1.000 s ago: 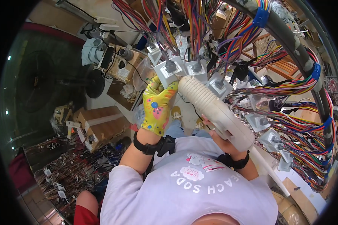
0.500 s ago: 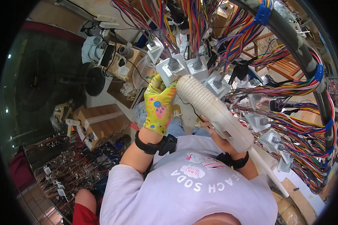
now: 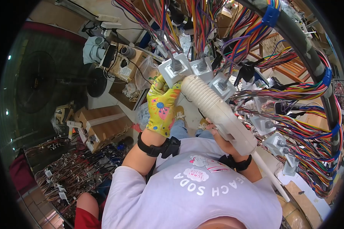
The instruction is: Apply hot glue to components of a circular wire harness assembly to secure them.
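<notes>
My left hand (image 3: 162,107), in a yellow flower-patterned glove, pinches a white square plastic connector plate (image 3: 174,68) by its lower edge. A grey plug with a wire bundle sits in that plate. My right hand (image 3: 219,135), mostly hidden, grips a whitish hot glue gun (image 3: 218,108) from below. Its ribbed front end lies right beside the plate and the gloved fingers; whether the tip touches is hidden. Out of the gun's rear sticks a long white glue stick (image 3: 271,175). Two similar plates, one central (image 3: 201,68) and one further right (image 3: 222,86), hang beside the held one.
A dark curved rack bar (image 3: 307,49) carries multicoloured wire bundles (image 3: 294,89) tied with blue tape. More white connectors (image 3: 275,141) hang at the right. Left of me are a cardboard box (image 3: 105,124), heaped wire harnesses (image 3: 72,171) and a dark fan (image 3: 38,82). Someone's red garment (image 3: 86,219) shows lower left.
The glue gun has shifted slightly right at its front, and its glue stick's rear end has swung a little left. The plate at upper left has turned edge-on. My left hand keeps its hold.
</notes>
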The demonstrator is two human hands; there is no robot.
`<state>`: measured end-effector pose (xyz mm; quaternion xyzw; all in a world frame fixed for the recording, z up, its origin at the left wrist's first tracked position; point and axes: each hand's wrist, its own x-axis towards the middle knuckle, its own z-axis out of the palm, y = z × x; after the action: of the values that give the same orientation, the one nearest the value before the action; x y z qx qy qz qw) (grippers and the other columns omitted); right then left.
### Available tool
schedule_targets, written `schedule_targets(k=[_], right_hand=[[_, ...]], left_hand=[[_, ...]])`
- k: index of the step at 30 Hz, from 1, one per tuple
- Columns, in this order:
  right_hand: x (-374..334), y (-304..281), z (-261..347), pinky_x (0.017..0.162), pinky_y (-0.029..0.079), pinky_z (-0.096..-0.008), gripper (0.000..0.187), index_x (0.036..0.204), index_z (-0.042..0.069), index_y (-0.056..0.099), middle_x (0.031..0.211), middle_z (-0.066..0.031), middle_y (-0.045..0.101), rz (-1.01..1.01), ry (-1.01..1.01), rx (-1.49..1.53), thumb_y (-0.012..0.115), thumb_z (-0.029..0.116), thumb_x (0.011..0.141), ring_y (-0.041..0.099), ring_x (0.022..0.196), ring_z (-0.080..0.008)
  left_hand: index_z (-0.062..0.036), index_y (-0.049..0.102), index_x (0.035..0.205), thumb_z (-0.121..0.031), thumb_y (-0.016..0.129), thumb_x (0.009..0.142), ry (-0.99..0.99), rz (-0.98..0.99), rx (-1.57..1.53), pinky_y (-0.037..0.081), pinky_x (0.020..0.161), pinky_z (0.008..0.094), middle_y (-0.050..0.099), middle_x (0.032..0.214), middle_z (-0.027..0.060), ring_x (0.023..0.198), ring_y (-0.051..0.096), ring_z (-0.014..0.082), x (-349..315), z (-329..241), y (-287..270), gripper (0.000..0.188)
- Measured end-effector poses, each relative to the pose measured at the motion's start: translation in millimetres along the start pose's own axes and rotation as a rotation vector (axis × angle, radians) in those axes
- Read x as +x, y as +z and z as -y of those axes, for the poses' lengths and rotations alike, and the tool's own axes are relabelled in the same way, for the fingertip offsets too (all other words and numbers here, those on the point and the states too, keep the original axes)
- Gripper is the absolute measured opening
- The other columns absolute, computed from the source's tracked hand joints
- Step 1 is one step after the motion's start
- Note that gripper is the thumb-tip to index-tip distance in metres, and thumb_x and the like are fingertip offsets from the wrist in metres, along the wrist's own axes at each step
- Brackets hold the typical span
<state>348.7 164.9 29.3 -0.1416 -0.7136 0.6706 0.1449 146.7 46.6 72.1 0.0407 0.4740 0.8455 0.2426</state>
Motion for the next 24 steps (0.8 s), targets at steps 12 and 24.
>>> schedule_targets(k=[12, 24], right_hand=[[8.2, 8.0, 17.0, 0.080, 0.054, -0.0306, 0.038, 0.123, -0.002, 0.048, 0.103, -0.0129, 0.062, -0.100, 0.147, 0.375, 0.056, -0.005, 0.086, 0.064, 0.089, -0.0183], [3.2, 2.7, 6.8, 0.084, 0.054, -0.0292, 0.033, 0.125, -0.003, 0.048, 0.114, -0.0145, 0.061, 0.001, 0.091, 0.304, 0.050, 0.005, 0.093, 0.063, 0.099, -0.0214]], left_hand=[[-0.0013, 0.060, 0.115, 0.002, 0.069, 0.080, -0.010, -0.024, 0.063, 0.047, 0.084, 0.0245, 0.065, 0.104, 0.0039, 0.093, 0.061, 0.0106, 1.4, -1.6, 3.2, 0.036], [-0.0004, 0.058, 0.116, 0.003, 0.066, 0.081, 0.013, -0.027, 0.046, 0.047, 0.083, 0.0235, 0.064, 0.104, 0.0039, 0.091, 0.059, 0.0093, 0.5, -0.5, 1.3, 0.036]])
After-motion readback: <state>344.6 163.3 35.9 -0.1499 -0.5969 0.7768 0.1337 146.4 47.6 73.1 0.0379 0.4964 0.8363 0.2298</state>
